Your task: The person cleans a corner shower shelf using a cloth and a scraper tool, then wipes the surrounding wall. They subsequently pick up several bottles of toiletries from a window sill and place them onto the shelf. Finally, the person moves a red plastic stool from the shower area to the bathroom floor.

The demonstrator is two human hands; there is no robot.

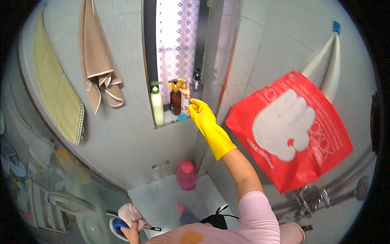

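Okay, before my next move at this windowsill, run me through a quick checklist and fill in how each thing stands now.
1. Right hand covered: ok, a yellow glove reaches past the wrist.
2. Left hand covered: not ok, it looks bare.
3. Left hand unoccupied: cannot tell; it is at a blue, white-edged thing near a pale cloth.
4. Green-topped bottle upright on the windowsill: ok.
5. Right hand touching the pale pump bottle: cannot tell; it is right beside it.
6. Floor below unobstructed: not ok, a pink bin is there.
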